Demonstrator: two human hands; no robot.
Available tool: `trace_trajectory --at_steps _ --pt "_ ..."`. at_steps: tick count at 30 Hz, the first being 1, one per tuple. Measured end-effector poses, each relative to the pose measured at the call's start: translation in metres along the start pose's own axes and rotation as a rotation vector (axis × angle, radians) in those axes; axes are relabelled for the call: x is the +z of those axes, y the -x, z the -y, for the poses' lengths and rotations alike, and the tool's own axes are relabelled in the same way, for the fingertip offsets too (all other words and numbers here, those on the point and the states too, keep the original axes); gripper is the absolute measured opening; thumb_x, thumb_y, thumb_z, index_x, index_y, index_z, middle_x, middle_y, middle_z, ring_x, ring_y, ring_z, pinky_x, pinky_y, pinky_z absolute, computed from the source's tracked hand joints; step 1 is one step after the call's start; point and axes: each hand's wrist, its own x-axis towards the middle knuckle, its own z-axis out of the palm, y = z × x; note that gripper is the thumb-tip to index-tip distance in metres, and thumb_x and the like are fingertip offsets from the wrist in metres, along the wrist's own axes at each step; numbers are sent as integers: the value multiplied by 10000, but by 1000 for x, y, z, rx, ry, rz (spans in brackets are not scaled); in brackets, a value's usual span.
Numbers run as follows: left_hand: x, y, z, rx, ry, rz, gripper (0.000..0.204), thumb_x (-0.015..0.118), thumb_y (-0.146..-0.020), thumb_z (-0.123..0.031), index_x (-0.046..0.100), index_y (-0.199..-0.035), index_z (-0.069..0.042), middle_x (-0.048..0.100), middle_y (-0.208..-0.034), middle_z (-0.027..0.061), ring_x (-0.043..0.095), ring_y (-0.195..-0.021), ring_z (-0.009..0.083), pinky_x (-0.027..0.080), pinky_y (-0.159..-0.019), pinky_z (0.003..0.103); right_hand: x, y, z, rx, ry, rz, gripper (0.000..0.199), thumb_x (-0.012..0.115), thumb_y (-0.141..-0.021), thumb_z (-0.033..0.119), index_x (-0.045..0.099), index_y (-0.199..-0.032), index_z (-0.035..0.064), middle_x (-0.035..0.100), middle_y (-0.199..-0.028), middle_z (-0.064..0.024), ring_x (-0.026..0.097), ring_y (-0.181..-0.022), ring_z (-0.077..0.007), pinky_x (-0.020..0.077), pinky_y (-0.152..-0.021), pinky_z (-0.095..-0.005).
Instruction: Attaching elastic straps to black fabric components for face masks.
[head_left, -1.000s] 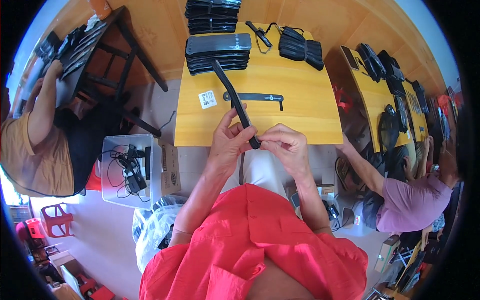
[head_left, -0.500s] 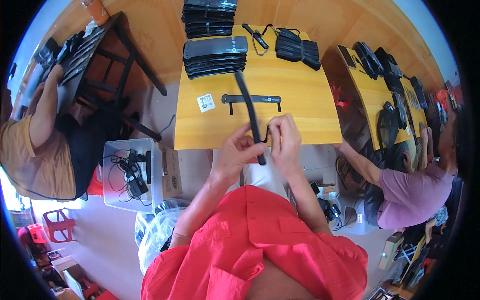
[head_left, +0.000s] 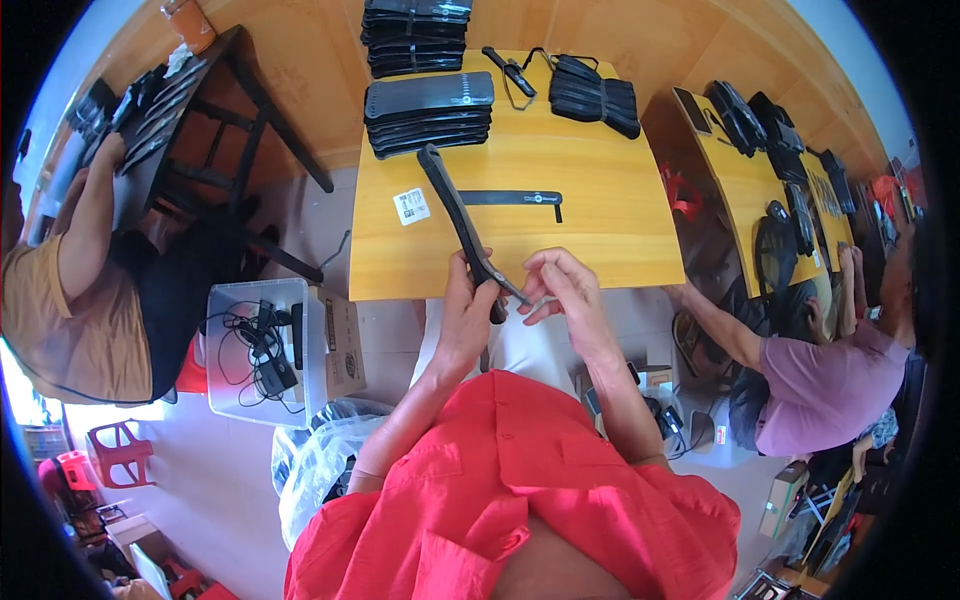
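The yellow table [head_left: 600, 220] bears black strip stacks [head_left: 428, 112], one flat strip [head_left: 515, 198] and a label [head_left: 411, 205].

Both hands [head_left: 520, 295] raised, fingers pinched

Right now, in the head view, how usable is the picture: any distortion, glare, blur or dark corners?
Head view: strong fisheye bending, so the yellow wooden table has curved edges; black vignette fills the corners; blown-out daylight at the left rim; the centre is sharp, with the left hand, right hand and long black plastic strip clearly readable.
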Motion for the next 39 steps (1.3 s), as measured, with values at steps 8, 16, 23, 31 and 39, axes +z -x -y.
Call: trace_trajectory --at_steps 8,16,23,31,39 --pt "0 5 6 332 -743 -72 280 371 -877 13 380 -1156 -10 490 -827 86 500 -732 149 414 -618 261 4 2 -18 427 -52 262 360 480 -917 326 510 -688 51 470 -553 -10 502 -439 -112 382 -376 -212" --pt "-96 6 6 168 -1407 -42 324 420 -848 -37 431 -1172 -56 557 -974 262 556 -895 426 438 -737 501 -48 7 13 450 -308 -13 358 533 -864 145 374 -543 130 309 -433 47 267 -309 -52 170 -278 -204" --pt "-233 51 -46 213 -1158 -445 184 387 -928 -111 471 -1087 -70 562 -692 138 559 -608 244 440 -555 343 -135 43 74 148 -236 3 373 495 -862 142 380 -510 94 329 -410 25 269 -279 -63 193 -254 -195" --pt "-187 9 -12 -33 -444 -333 218 487 -915 -202 591 -1054 -71 565 -865 -15 464 -735 60 404 -621 224 -87 33 73 329 528 232 366 501 -907 292 582 -671 23 478 -503 5 474 -446 -90 360 -435 -201" --pt "-153 -52 33 151 -619 -433 231 580 -826 -126 630 -1015 -5 555 -779 34 492 -718 129 403 -628 284 -71 28 61 71 782 218 222 553 -869 160 617 -797 -40 515 -625 -46 469 -490 -89 379 -473 -256"
